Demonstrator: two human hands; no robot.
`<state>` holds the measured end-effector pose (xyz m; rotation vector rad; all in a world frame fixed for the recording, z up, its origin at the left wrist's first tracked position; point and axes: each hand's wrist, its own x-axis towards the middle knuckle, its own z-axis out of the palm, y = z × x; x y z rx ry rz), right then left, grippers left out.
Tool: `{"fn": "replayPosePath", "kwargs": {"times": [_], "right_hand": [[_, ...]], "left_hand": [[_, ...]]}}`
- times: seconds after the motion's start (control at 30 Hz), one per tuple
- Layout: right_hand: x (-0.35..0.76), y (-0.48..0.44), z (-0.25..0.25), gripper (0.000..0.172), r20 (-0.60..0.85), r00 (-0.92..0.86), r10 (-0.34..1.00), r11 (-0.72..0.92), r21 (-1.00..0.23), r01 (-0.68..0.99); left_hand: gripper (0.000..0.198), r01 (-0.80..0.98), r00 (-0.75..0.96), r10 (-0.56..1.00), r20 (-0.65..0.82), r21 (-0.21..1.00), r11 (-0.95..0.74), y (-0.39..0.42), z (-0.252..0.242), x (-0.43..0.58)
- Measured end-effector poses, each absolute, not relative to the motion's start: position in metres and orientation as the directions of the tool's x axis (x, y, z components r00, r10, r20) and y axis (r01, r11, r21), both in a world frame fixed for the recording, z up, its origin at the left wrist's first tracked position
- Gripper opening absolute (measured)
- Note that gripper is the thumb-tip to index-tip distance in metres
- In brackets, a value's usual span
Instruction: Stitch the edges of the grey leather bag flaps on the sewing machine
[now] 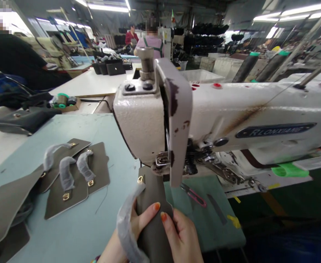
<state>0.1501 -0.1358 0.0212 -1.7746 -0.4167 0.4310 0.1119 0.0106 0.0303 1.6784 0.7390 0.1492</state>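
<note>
Our left hand [142, 220] and right hand [185, 235] pinched the grey-brown panel [152, 188], thumbs on top, far end below the sewing machine head [140, 126]. We judged it best kept flat, wrapped handle [124, 223] clear, thread snips [197, 198] off rightward.

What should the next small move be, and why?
Probably ease the grey panel slightly forward, keeping it flat: its far end sits beneath the machine head, left hand and right hand hold it, and the wrapped handle arches off its left side. The needle isn't visible.
</note>
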Motion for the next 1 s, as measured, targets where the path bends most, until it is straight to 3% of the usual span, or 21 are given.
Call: {"fn": "replayPosePath", "kwargs": {"times": [0.17,0.4,0.57,0.73,1.0], "right_hand": [[0.149,-0.133,0.019,0.042,-0.059,0.885,0.463,-0.191,-0.981,0.035],[0.152,-0.133,0.016,0.049,-0.121,0.878,0.463,-0.26,-0.966,0.004],[0.161,-0.128,0.023,0.045,-0.134,0.869,0.477,-0.213,-0.976,-0.033],[0.172,-0.12,0.028,0.04,-0.141,0.869,0.473,-0.215,-0.976,-0.042],[0.191,-0.107,0.03,0.042,-0.147,0.856,0.495,-0.275,-0.961,-0.006]], "left_hand": [[0.041,0.362,0.799,0.525,-0.292,0.932,-0.033,0.012,0.026,0.11],[0.045,0.302,0.796,0.538,-0.277,0.952,0.043,0.008,0.027,0.111],[0.06,0.28,0.742,0.624,-0.247,0.959,0.046,0.009,0.025,0.121],[0.048,0.201,0.806,0.543,-0.234,0.972,0.121,0.014,0.035,0.13],[0.032,0.289,0.786,0.529,-0.321,0.946,0.145,0.027,0.04,0.145]]}}
